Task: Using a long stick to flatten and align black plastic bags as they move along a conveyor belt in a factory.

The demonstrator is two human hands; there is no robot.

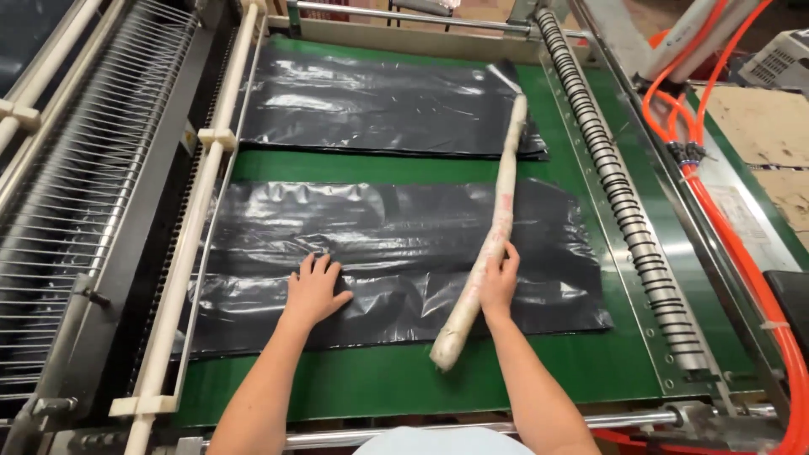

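Left hand (313,291): grip spread flat on black plastic sheet (396,261) | right hand (499,282): grip clamped on pale stick (493,232)

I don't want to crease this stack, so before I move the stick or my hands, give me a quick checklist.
1. Left hand flat on near stack of black bags: ok.
2. Right hand gripping the pale stick: ok.
3. Stick lies across both stacks: ok.
4. Near stack smooth: not ok, wrinkles show.
5. Far stack undisturbed: ok.
6. Bag edges aligned: cannot tell.
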